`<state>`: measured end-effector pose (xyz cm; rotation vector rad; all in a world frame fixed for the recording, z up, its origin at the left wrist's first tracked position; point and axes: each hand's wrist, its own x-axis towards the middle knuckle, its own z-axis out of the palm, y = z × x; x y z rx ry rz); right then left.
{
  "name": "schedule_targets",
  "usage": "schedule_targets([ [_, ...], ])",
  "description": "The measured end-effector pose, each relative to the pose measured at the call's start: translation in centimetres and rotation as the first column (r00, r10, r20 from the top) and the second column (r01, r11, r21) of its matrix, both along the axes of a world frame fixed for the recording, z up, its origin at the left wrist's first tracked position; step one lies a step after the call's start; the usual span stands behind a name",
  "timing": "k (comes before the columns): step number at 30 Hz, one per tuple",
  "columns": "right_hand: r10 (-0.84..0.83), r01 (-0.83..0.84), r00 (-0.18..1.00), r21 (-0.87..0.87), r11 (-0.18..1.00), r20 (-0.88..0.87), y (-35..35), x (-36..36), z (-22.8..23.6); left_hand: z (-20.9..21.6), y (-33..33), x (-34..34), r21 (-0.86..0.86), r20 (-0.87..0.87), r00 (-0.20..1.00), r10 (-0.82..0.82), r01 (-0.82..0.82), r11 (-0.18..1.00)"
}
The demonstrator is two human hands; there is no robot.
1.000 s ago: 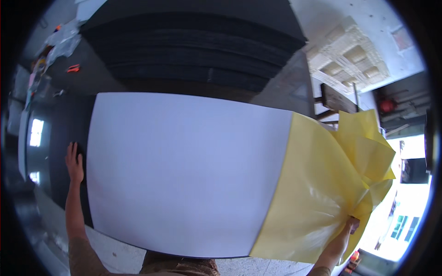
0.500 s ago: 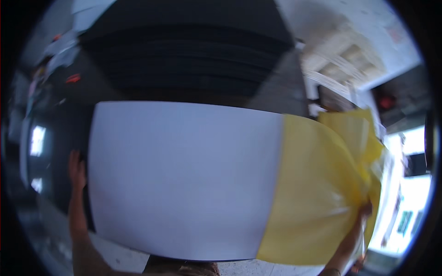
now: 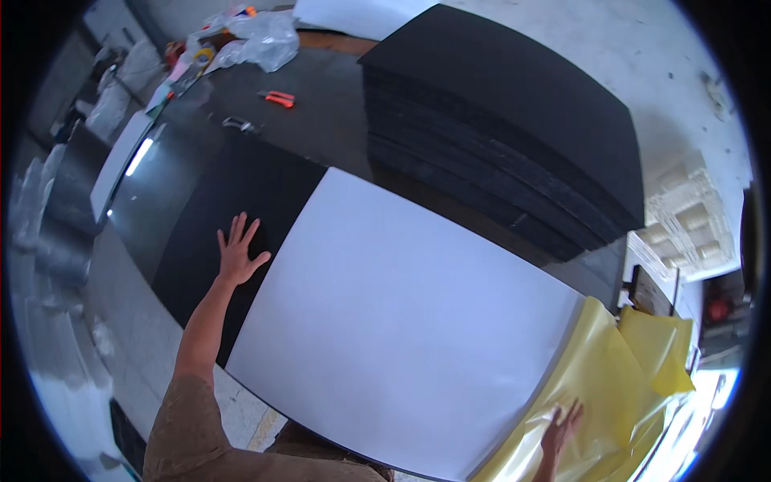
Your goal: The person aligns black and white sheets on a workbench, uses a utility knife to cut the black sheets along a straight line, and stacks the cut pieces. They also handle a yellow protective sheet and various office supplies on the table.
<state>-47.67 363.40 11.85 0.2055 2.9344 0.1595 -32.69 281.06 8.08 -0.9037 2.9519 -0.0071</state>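
My left hand [image 3: 236,255] lies flat with fingers spread on a black sheet [image 3: 221,201], just left of a large white sheet [image 3: 401,321] on the table. The white sheet's left edge lies over the black one. At the lower right, a glossy yellow film [image 3: 606,353] borders the white sheet and hangs in wrinkled folds past the table's right end. My right hand [image 3: 560,430] rests on this film, fingers stretched out and apart, gripping nothing that I can see.
A tall stack of black sheets [image 3: 498,112] stands behind the white sheet. On the dark tabletop [image 3: 321,80] lie a red-handled cutter [image 3: 279,99] and a grey-handled knife [image 3: 241,124]. Clear plastic wrap [image 3: 265,40] sits at the far left, a cream pallet [image 3: 687,213] beyond the right end.
The view has turned, and the scene sits tilted in it. My left hand now lies spread on the black sheet. Less yellow shows beside the white, and my right hand has moved nearer the white sheet.
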Motion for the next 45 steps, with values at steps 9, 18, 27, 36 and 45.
schedule_targets([
  [9,-0.619,0.621,0.783,-0.056,0.782,0.059,17.0,2.5,0.0,-0.4,0.3,-3.5,0.067,-0.005,0.999,-0.052,0.052,0.996],
  [18,-0.008,-0.028,0.992,-0.286,0.958,-0.126,-8.6,10.3,4.2,13.9,1.5,-21.5,-0.040,-0.727,0.651,-0.217,0.276,0.960],
  [27,0.360,-0.338,0.932,-0.275,0.900,0.033,-15.2,30.2,-0.9,24.9,9.5,-37.5,0.260,-0.302,0.949,0.093,-0.012,0.966],
  [36,-0.021,0.085,0.994,-0.648,0.757,0.106,-21.7,29.8,4.1,27.8,5.1,-36.6,0.780,-0.611,0.729,0.309,0.487,0.393],
  [45,0.025,0.105,0.993,-0.771,-0.628,0.115,-38.7,13.1,14.1,17.4,26.0,-3.5,0.898,-0.359,0.841,0.405,0.430,-0.097],
])
